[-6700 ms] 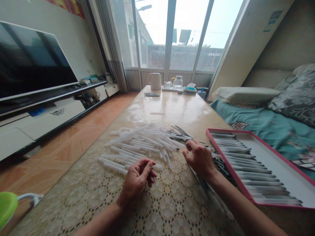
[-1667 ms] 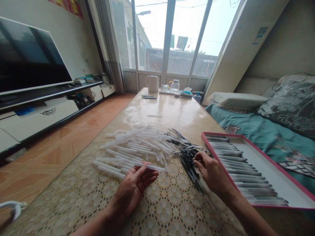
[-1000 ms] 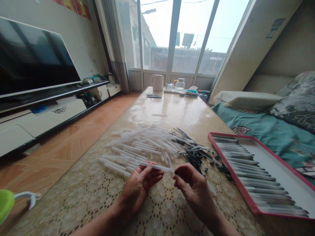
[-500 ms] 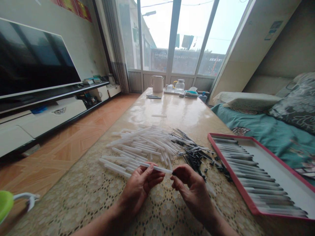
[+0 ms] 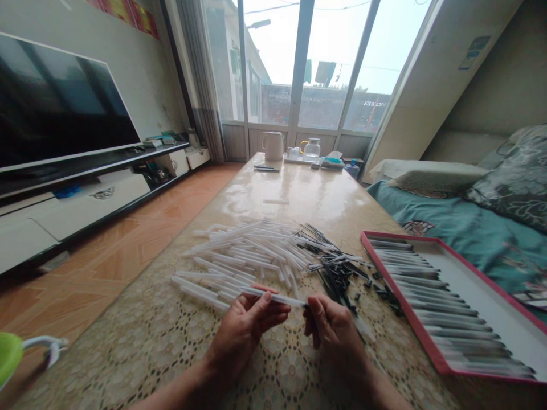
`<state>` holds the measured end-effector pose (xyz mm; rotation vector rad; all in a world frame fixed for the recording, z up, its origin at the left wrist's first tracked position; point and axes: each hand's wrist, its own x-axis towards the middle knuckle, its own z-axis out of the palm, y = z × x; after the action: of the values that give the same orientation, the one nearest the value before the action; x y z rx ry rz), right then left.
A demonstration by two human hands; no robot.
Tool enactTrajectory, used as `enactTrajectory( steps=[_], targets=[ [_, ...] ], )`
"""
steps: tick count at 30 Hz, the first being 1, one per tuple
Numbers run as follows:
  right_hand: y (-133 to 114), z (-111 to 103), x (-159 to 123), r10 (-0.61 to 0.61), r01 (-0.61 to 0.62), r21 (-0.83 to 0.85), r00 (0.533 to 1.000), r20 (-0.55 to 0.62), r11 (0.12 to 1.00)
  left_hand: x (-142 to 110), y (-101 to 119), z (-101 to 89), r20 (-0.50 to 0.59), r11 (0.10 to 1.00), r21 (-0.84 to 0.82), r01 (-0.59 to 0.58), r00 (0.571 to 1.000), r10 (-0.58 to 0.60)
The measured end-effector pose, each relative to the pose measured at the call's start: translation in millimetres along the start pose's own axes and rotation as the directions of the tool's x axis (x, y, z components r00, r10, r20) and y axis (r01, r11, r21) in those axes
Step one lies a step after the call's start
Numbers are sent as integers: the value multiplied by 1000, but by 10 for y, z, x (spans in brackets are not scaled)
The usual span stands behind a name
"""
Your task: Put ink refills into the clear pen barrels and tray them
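- Left hand point(image 5: 245, 333): grip closed, thumb and fingers pressed around a clear plastic tube point(image 5: 276, 298), which lies across the fingers and runs toward the right hand.
- Right hand point(image 5: 335, 336): grip pinched, fingertips point(image 5: 311, 304) right at the tube's end. Anything between them is too small to tell.
- Pile of clear tubes point(image 5: 239, 253) on the lace cloth point(image 5: 128, 364), just beyond the left hand.
- Heap of black pen parts point(image 5: 337, 279), just beyond the right hand, touching the pile's right side.
- Red-rimmed tray point(image 5: 397, 297) to the right, near the heap, holding pens point(image 5: 440, 296) side by side.
- Teal bedsheet point(image 5: 427, 219) beyond the worktop point(image 5: 299, 193).
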<state>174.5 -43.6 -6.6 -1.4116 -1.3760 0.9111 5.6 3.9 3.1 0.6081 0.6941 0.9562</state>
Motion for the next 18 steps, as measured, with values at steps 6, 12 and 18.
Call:
enactTrajectory(
  steps=[6,12,18],
  targets=[
    [-30,-44,17,-68,73,-67,996,63,995,15,-11,-25,-6,1000,7,-11,1000,11],
    [6,-49,3,-102,108,-237,994,38,966,20,-18,-27,-1,1000,21,0,1000,0],
    [-28,-54,-15,-137,142,-287,990,37,947,16,2,-12,-13,1000,2,-8,1000,8]
  ],
)
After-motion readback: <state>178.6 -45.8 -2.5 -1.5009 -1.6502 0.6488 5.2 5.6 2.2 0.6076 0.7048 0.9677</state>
